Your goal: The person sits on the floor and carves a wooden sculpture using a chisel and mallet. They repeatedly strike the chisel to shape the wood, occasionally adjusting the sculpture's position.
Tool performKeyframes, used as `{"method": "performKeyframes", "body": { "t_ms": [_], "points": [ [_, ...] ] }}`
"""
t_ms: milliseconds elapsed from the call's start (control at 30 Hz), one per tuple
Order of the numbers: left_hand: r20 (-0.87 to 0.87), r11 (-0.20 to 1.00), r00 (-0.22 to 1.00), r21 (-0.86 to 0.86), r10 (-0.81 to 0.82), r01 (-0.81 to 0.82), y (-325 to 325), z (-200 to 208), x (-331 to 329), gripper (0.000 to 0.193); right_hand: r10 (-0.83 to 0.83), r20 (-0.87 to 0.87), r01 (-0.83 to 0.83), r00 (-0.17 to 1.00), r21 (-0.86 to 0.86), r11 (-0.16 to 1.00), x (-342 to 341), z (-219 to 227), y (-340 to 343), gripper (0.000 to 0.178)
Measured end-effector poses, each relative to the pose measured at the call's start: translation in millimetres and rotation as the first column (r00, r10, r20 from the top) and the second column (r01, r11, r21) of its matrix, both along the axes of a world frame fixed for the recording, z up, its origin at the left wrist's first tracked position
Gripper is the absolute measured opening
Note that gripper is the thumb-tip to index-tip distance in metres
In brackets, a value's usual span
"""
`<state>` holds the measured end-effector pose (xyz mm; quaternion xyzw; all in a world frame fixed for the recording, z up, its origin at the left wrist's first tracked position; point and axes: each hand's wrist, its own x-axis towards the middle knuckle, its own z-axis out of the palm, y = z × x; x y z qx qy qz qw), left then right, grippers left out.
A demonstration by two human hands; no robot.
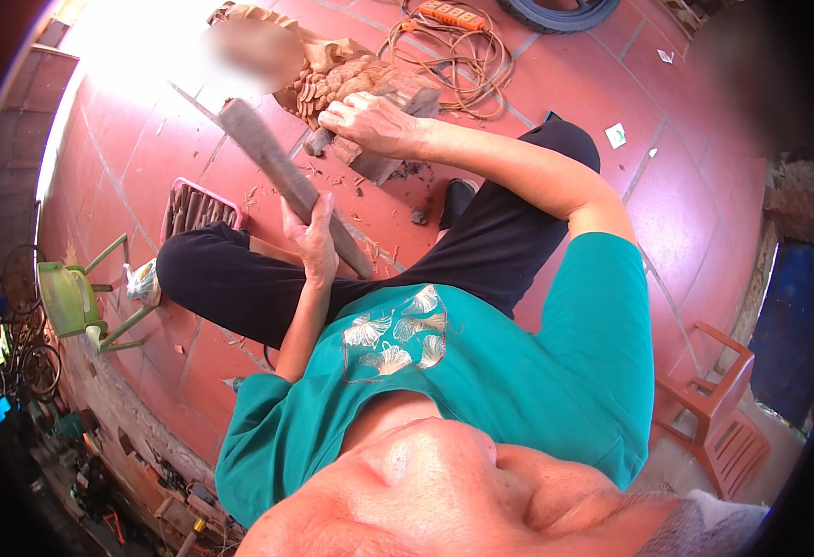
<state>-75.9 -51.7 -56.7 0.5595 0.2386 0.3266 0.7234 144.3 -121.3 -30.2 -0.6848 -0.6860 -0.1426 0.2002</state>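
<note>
carved wooden piece (356,79) on the red tiled floor (565,79), near its bright edge, my right hand (370,123) at it, fingers curled, whether gripping I cannot tell, my left hand (313,241) clasping a wooden club (277,162), orange power strip (452,15) beyond

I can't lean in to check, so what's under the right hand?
Around the right hand show a brown carving with scale-like shapes and a wooden block. The hand covers whatever lies directly beneath it, so I can't tell.
</note>
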Motion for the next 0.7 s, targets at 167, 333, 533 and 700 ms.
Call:
{"method": "performKeyframes", "body": {
  "t_ms": [167,333,533,700],
  "points": [
    [0.014,0.999,0.999,0.014,-0.034,0.034,-0.1,2.8,-0.6,0.03,0.013,-0.03,-0.013,0.999,-0.004,1.0,-4.6,0.2,-0.9,0.036],
    [-0.131,0.98,0.988,0.169,-0.081,0.103,3.6,-6.5,1.5,0.029,-0.012,-0.002,0.012,1.0,-0.035,0.999,-1.7,-3.1,0.7,0.036],
    [0.01,1.0,1.0,0.02,-0.024,0.023,-3.5,8.7,2.8,0.028,-0.01,-0.01,0.01,1.0,-0.012,1.0,-2.4,-1.0,0.3,0.034],
    [-0.137,0.995,0.986,0.037,-0.09,0.096,-1.4,1.3,1.6,0.025,-0.046,0.041,0.049,0.998,-0.067,0.997,2.8,-2.1,-2.8,0.031]
  ]
}}
